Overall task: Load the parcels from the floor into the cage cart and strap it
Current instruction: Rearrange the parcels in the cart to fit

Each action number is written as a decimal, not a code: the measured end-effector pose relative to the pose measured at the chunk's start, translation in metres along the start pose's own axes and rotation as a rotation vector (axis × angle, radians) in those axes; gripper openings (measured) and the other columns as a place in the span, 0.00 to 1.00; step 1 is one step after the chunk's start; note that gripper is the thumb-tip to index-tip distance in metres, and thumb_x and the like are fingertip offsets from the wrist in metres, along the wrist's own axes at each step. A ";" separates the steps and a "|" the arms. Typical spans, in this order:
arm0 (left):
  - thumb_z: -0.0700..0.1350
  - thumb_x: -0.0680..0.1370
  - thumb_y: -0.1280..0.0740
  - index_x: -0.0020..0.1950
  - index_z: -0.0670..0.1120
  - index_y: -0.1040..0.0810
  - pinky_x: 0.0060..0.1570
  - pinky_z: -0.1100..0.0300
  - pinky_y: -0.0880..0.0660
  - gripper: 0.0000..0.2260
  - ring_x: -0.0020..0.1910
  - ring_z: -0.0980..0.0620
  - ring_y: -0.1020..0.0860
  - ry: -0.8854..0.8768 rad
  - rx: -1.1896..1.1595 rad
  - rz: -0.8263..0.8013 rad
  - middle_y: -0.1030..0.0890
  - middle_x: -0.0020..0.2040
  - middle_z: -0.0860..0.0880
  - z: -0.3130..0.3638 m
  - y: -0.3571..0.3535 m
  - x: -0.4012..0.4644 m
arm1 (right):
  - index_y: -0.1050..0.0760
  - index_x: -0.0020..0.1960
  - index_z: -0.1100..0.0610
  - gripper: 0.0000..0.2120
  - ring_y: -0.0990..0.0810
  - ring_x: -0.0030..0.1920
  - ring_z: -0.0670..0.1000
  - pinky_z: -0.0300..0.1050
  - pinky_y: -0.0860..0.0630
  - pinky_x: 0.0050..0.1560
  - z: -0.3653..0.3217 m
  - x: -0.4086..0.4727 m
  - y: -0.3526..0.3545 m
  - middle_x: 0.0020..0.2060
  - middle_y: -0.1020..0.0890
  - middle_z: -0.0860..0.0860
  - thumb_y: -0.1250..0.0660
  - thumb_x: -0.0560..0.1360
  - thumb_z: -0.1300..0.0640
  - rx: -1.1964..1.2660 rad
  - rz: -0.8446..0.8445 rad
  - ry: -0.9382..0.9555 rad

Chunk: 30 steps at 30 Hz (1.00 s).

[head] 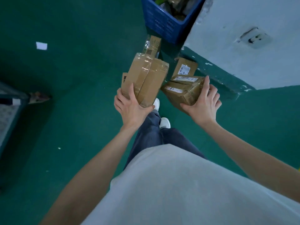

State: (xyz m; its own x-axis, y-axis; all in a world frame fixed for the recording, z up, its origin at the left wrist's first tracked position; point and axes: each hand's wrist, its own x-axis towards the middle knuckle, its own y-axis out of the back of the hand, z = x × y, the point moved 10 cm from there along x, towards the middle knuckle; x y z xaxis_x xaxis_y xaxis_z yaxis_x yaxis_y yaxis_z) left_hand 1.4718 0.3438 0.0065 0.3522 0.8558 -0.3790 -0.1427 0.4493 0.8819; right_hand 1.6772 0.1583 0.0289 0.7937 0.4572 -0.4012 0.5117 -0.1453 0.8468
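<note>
Green floor (73,95); each hand, left hand (129,108), right hand (203,104), grips a parcel (146,78).

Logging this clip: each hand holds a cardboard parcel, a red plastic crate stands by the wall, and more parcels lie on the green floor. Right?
Not quite. The head view shows the crate is blue, not red. The left hand and right hand do each hold a parcel, with more lying on the green floor.
</note>
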 end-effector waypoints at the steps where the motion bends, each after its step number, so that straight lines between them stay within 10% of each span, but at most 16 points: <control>1: 0.64 0.62 0.24 0.78 0.51 0.44 0.71 0.41 0.47 0.50 0.71 0.34 0.43 0.008 -0.011 0.030 0.45 0.75 0.35 -0.011 0.007 -0.012 | 0.56 0.81 0.54 0.58 0.38 0.69 0.63 0.61 0.42 0.69 -0.012 -0.007 0.001 0.71 0.39 0.60 0.22 0.65 0.42 -0.037 -0.010 0.065; 30: 0.62 0.62 0.23 0.77 0.51 0.42 0.72 0.39 0.49 0.49 0.72 0.34 0.45 0.802 -0.329 0.556 0.46 0.75 0.35 -0.558 0.197 -0.238 | 0.52 0.81 0.54 0.57 0.38 0.69 0.62 0.62 0.42 0.69 -0.473 -0.363 -0.239 0.71 0.37 0.60 0.21 0.64 0.44 -0.243 -0.181 1.093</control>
State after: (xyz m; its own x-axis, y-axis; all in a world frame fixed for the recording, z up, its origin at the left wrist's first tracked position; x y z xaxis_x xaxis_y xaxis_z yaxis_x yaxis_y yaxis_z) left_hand 0.8434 0.3722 0.1139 -0.5453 0.8292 -0.1228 -0.3854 -0.1179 0.9152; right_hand 1.1113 0.4424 0.1371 -0.0591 0.9926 -0.1057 0.4180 0.1207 0.9004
